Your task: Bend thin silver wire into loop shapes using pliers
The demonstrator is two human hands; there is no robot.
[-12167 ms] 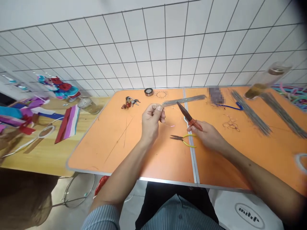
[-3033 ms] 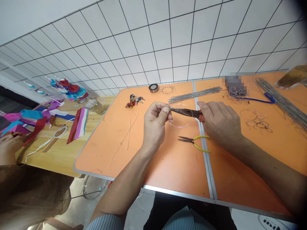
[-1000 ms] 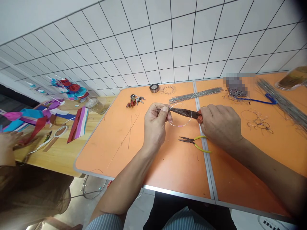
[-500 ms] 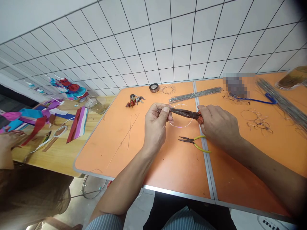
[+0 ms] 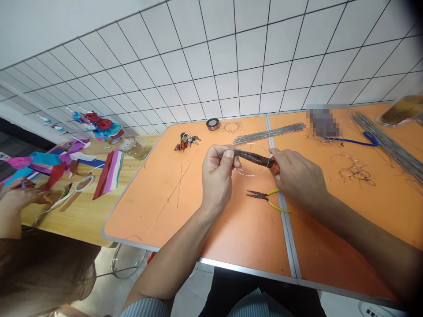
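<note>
My left hand (image 5: 220, 169) pinches a thin wire loop (image 5: 243, 173) between thumb and fingers. A few small pink beads (image 5: 251, 175) sit on the loop's lower side. My right hand (image 5: 297, 174) is wrapped round the red handles of dark pliers (image 5: 253, 156). Their jaws point left and reach to my left fingertips, at the wire; the exact grip of the jaw tips is hidden by my thumb. Below them on the orange table (image 5: 178, 215) lies a second pair of pliers (image 5: 264, 196) with yellow handles.
Keys (image 5: 187, 141), a tape roll (image 5: 213, 124), a bundle of straight wires (image 5: 269, 133) and tangled wire rings (image 5: 357, 171) lie on the table. Further right are more wires (image 5: 390, 141) and a blue strip (image 5: 352, 140). At left, a co-worker's hands (image 5: 20, 198) are near coloured ribbons (image 5: 109, 174).
The pliers have tilted slightly, their handle end dropping a little, and the wire loop has shifted with them. The co-worker's hands have come further into view at the left.
</note>
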